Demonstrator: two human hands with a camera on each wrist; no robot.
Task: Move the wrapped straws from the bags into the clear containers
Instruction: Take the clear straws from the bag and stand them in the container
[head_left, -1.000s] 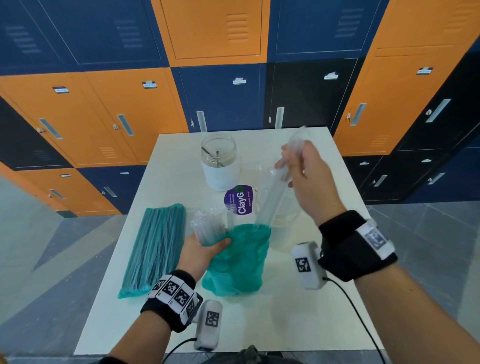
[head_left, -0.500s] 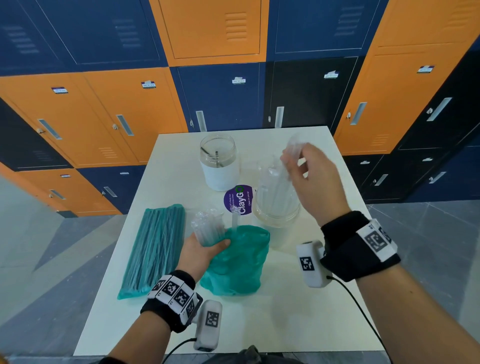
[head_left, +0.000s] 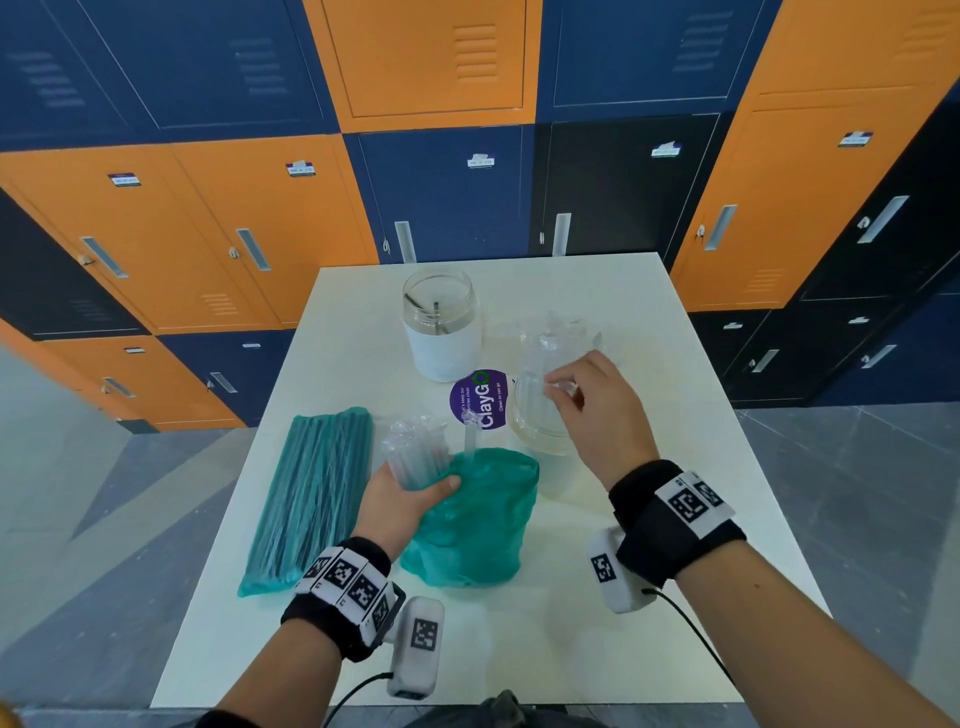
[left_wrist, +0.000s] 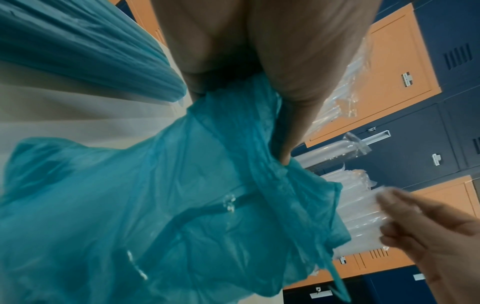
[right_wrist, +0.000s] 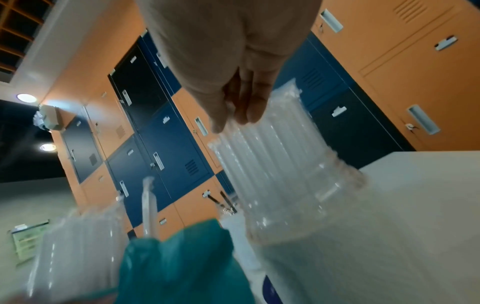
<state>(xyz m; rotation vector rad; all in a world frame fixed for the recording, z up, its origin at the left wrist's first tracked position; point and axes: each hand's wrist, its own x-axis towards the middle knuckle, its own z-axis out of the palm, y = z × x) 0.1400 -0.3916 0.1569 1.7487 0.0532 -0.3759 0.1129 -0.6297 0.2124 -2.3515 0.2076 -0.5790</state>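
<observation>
- A bundle of wrapped straws (head_left: 415, 453) is grasped by the left hand (head_left: 402, 501), thumb and fingers curled round its lower part, together with the gathered mouth of the open teal bag (head_left: 475, 525); the bundle stands upright above that hand.
- One single wrapped straw (head_left: 470, 434) is seen sticking up from the bag mouth, just to the right of the left hand's bundle.
- The crumpled bag rests on the white table (head_left: 597, 639) between the two hands, nearer the left.
- A second teal bag (head_left: 311, 499), full and sealed, lies flat on the table just left of the left hand.
- The right hand (head_left: 597, 415) is held over the clear container (head_left: 540, 415), fingertips (right_wrist: 244, 115) bunched at the tops of the straws in the container (right_wrist: 270, 148); whether a straw is pinched or only touched cannot be told, as the view is blurred.
- The container stands directly under and left of the right hand, packed with upright wrapped straws.
- A glass jar with a white sleeve (head_left: 441, 325) is noted beyond both hands, with a purple round sticker (head_left: 480, 399) on the table between it and the open bag.
- Orange and blue lockers (head_left: 452, 187) are noted behind the table.
</observation>
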